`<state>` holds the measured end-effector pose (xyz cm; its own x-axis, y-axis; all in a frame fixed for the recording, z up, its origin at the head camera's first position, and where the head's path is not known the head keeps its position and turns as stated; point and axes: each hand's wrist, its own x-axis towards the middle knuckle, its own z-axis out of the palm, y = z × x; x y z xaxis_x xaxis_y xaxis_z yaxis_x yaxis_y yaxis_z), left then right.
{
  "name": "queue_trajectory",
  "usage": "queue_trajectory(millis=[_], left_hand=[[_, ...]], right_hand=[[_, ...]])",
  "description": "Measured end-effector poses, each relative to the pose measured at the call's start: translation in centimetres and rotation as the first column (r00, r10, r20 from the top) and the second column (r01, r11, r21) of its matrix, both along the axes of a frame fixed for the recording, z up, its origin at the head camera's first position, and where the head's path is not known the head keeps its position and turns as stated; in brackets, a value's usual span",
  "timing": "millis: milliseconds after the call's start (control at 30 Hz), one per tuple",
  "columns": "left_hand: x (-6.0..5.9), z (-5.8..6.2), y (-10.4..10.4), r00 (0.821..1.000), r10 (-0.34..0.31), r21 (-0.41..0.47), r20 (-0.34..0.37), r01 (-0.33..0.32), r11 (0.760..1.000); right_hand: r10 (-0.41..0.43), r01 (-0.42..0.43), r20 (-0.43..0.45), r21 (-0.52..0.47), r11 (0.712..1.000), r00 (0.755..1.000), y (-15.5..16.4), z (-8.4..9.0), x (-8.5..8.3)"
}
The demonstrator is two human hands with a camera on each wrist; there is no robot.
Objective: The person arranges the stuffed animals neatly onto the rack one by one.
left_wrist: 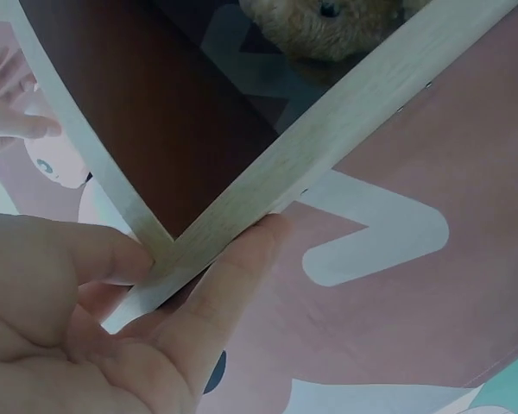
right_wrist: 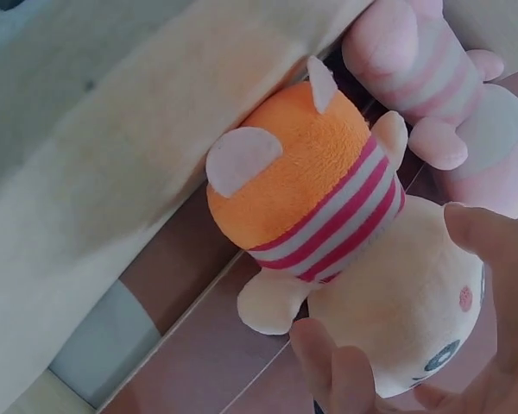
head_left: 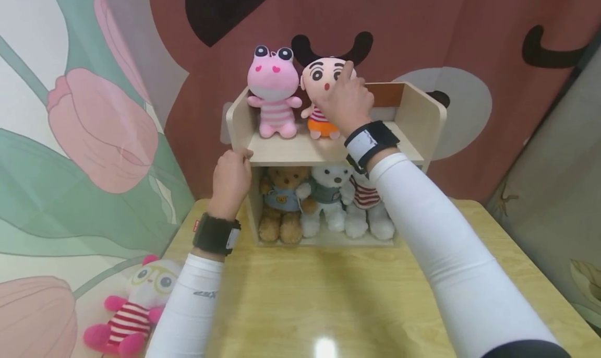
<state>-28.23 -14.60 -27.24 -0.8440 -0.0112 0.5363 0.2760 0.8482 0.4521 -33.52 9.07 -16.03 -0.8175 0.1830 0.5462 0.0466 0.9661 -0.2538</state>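
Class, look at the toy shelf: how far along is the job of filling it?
Done: three teddy bears fill the lower shelf and a pink frog sits on top. In hand: the right hand holds an orange-shorts doll beside it while the left hand grips the shelf edge. Left: a striped toy lies beside the table.

Child's playroom corner, cartoon wall mural (head_left: pixel 94 139), small wooden shelf (head_left: pixel 328 149) of plush toys (head_left: pixel 274 92), wooden table (head_left: pixel 328 295)
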Motion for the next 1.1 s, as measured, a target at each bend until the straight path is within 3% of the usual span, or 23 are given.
queue_trajectory(millis=[267,533,667,800,900,967,1000,1100], left_hand=[[-0.4,-0.7,0.3,1.000,-0.006,0.002,-0.012,0.006,1.000],[0.7,-1.0,0.1,0.998,-0.059,0.091,0.036,0.056,0.994],[2.5,-1.0,-0.9,0.996,-0.084,0.160,0.007,0.081,0.984],[5.2,-1.1,-2.5,0.999,-0.047,0.190,-0.017,0.050,0.981],[7.7,-2.1,-4.4,0.998,-0.002,0.125,0.069,-0.006,0.992],[9.2,-3.5,-6.0,0.982,0.051,0.022,0.184,-0.056,0.998],[9.8,-4.5,-6.8,0.966,0.076,-0.037,0.249,-0.069,0.997],[11.0,-7.7,-9.3,0.878,0.174,-0.148,0.446,-0.120,0.982]], right_hand=[[0.047,-0.048,0.052,0.006,0.999,0.998,0.2,-0.3,-0.2],[0.044,-0.044,0.060,0.009,0.999,0.997,0.1,-0.2,-0.1],[0.056,-0.056,0.050,0.009,0.998,0.997,0.1,0.2,0.0],[0.066,-0.066,0.046,-0.002,0.998,0.997,0.2,0.5,-0.2],[0.072,-0.071,0.045,-0.025,0.997,0.996,0.5,0.3,-0.2],[0.081,-0.080,0.042,-0.038,0.996,0.996,0.9,0.0,-0.2],[0.085,-0.084,0.040,-0.038,0.996,0.996,1.2,-0.3,-0.1],[0.101,-0.099,0.038,-0.042,0.994,0.994,1.9,-0.8,0.2]])
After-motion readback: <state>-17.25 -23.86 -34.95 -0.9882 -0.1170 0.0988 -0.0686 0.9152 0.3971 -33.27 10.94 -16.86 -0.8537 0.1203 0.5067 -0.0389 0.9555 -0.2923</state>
